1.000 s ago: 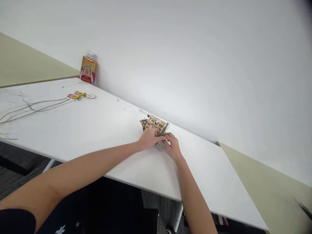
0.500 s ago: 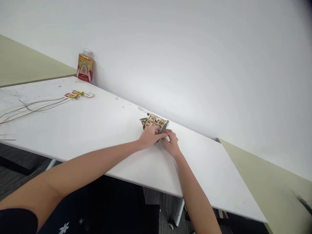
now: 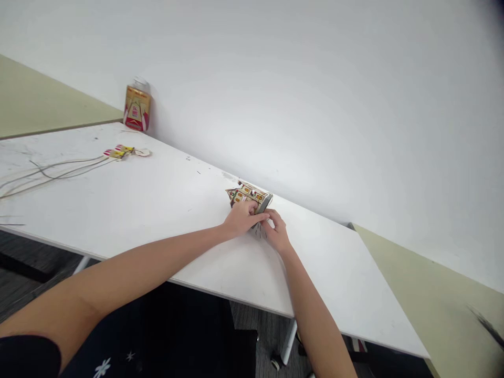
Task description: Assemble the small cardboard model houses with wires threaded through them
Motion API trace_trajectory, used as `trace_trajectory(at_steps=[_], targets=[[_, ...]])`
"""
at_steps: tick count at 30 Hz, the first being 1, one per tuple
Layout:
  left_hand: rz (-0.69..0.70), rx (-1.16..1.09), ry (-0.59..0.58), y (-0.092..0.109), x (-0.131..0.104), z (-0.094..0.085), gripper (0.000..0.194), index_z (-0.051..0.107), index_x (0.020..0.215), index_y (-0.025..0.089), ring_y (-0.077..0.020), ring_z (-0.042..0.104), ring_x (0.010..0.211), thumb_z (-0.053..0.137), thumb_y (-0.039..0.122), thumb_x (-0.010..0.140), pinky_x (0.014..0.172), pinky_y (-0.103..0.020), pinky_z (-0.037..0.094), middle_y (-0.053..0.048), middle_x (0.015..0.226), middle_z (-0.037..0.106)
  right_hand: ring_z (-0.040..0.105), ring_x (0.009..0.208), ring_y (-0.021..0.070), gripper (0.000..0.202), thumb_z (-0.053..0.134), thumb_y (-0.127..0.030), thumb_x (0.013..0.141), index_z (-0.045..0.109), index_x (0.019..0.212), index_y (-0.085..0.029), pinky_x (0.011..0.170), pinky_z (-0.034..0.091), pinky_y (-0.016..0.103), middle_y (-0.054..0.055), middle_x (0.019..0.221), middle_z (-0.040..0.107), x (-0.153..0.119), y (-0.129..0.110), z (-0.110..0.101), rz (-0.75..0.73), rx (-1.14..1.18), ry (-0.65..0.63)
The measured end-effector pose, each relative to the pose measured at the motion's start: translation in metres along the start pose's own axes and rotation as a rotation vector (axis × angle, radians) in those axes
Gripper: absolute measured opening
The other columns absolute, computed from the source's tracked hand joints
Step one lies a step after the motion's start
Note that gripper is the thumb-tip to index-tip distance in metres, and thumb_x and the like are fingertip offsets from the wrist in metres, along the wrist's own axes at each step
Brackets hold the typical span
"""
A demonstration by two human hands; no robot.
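Note:
A small model house (image 3: 252, 193) with printed windows and a grey base lies tipped on its side over the white table. My left hand (image 3: 241, 217) grips it from the near side, its thumb reaching along the grey base. Beside it, my right hand (image 3: 277, 231) has fingers and thumb pinched together at the edge of the base. Thin dark strands (image 3: 259, 231) hang below the house between both hands. Whatever sits in the right fingertips is too small to make out.
A clear-capped jar with a gold and red label (image 3: 137, 107) stands at the back left against the wall. Nearer lie red, white and yellow pieces (image 3: 118, 152) with long thin wires (image 3: 59, 168). The table (image 3: 334, 273) meets the white wall behind.
The hands and the model house stay nearly in place. My right fingers have shifted slightly at the base, and the dark strands below hang a little differently.

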State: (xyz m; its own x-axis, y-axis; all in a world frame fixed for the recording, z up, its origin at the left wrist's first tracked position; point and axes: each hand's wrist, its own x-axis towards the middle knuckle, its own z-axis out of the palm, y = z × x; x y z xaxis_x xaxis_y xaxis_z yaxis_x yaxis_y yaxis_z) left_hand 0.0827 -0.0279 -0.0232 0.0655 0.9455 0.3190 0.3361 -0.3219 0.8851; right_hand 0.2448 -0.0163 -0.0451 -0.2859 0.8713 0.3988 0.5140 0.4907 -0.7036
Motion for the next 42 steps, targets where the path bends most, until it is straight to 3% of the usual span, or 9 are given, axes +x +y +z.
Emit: trace_trajectory(at_steps=[8, 22, 34, 42], targets=[[-0.019, -0.031, -0.020, -0.001, 0.000, 0.001, 0.041, 0.048, 0.060, 0.017, -0.0090, 0.035, 0.050, 0.066, 0.051, 0.072, 0.050, -0.024, 0.024, 0.006, 0.051, 0.039, 0.056, 0.103, 0.0210, 0.019, 0.053, -0.032, 0.085, 0.069, 0.094, -0.027, 0.092, 0.039, 0.038, 0.002, 0.106, 0.065, -0.002, 0.003, 0.005, -0.015, -0.104, 0.006], [-0.010, -0.032, -0.015, -0.002, 0.000, 0.000, 0.044, 0.045, 0.058, 0.017, -0.0085, 0.032, 0.049, 0.066, 0.053, 0.072, 0.049, -0.024, 0.023, 0.006, 0.050, 0.035, 0.060, 0.088, 0.0175, 0.017, 0.053, -0.030, 0.087, 0.067, 0.083, -0.022, 0.084, 0.047, 0.033, 0.005, 0.089, 0.066, 0.001, 0.000, -0.002, -0.142, 0.069, 0.108], [-0.119, -0.137, -0.076, 0.006, 0.000, -0.003, 0.041, 0.045, 0.054, 0.017, -0.0074, 0.035, 0.043, 0.072, 0.046, 0.066, 0.044, -0.023, 0.024, 0.006, 0.045, 0.041, 0.056, 0.071, 0.0146, 0.020, 0.057, -0.034, 0.082, 0.067, 0.092, -0.020, 0.075, 0.047, 0.030, 0.002, 0.080, 0.068, -0.001, 0.004, -0.004, 0.008, 0.091, 0.122], [-0.137, -0.217, -0.091, 0.007, -0.001, -0.003, 0.037, 0.052, 0.057, 0.016, -0.0071, 0.037, 0.040, 0.072, 0.046, 0.065, 0.041, -0.022, 0.025, 0.005, 0.042, 0.044, 0.051, 0.064, 0.0127, 0.016, 0.057, -0.034, 0.081, 0.063, 0.081, -0.019, 0.067, 0.045, 0.027, -0.001, 0.067, 0.060, 0.000, -0.005, -0.005, 0.017, 0.146, 0.152]])
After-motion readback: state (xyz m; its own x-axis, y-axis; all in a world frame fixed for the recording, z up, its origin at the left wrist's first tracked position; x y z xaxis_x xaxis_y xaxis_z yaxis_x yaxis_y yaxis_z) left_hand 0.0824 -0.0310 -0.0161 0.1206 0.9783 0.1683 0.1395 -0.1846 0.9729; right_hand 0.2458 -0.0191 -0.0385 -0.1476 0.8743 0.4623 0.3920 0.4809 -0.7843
